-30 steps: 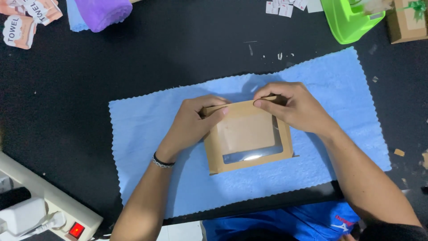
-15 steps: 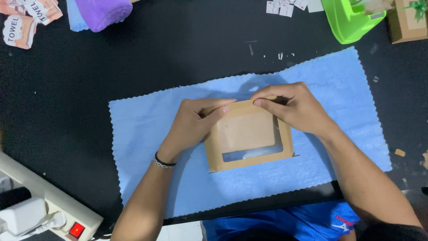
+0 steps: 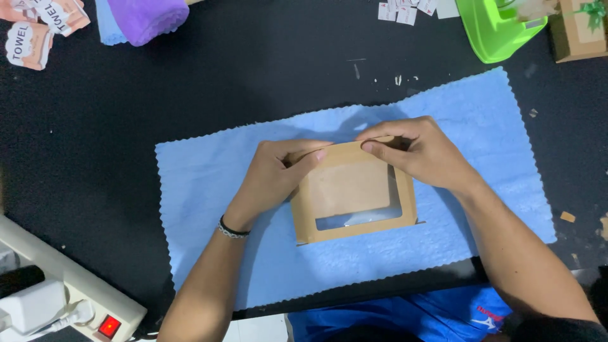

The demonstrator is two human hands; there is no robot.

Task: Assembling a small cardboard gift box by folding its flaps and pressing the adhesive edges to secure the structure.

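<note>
A brown cardboard window box [image 3: 354, 193] lies on a light blue cloth [image 3: 202, 190] spread across the black worktop [image 3: 253, 69]. The left hand [image 3: 272, 177] has its grip closed on the box's upper left corner; the right hand [image 3: 421, 152] pinches its top edge. A green plastic container [image 3: 494, 28] sits well apart, far right.

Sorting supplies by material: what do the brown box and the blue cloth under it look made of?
The box held by the left hand and right hand looks like matte brown cardboard with a clear, glossy window, probably plastic film. The cloth looks like soft, fuzzy microfibre or terry, with zigzag-cut edges.
</note>
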